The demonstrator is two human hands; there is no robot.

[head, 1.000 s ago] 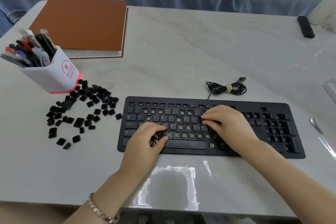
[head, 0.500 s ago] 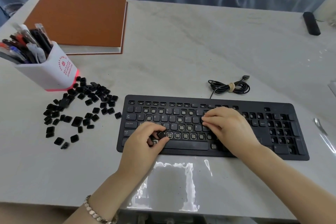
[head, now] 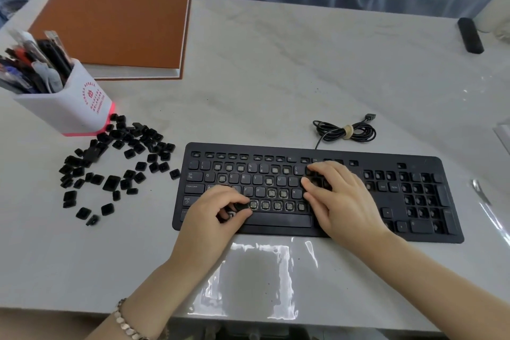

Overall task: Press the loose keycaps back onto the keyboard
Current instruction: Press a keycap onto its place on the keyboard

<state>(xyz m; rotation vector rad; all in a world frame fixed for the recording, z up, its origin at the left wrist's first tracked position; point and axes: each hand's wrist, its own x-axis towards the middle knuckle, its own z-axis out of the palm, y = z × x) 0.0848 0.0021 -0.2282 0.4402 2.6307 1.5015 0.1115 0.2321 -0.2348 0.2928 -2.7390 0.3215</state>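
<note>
Not much has moved in the last second. The left hand is parked at the same spot on the bottom letter row, and the right hand hasn't budged from the middle-right of the keyboard. Only the view has drifted a little.

The left thumb and index fingers are pinched on one black keycap. They hold it right at the left end of the row of bare switches just above the space bar. The right hand's fingers lie fairly straight and flat on the keys, holding nothing. I think it's just steadying the board.

So I'd say we're mid-seating: the cap is at its slot but I can't tell if it's clicked down yet. The next move probably needs the cap squared over its switch, then a firm straight push from above. If it goes on tilted, I'd guess it won't clip in.

There's loads left to do. Plenty of switches are bare, and a big scatter of loose keycaps sits on the counter left of the keyboard, near the pen holder. After this one, it's a reach over there for the next cap.
</note>
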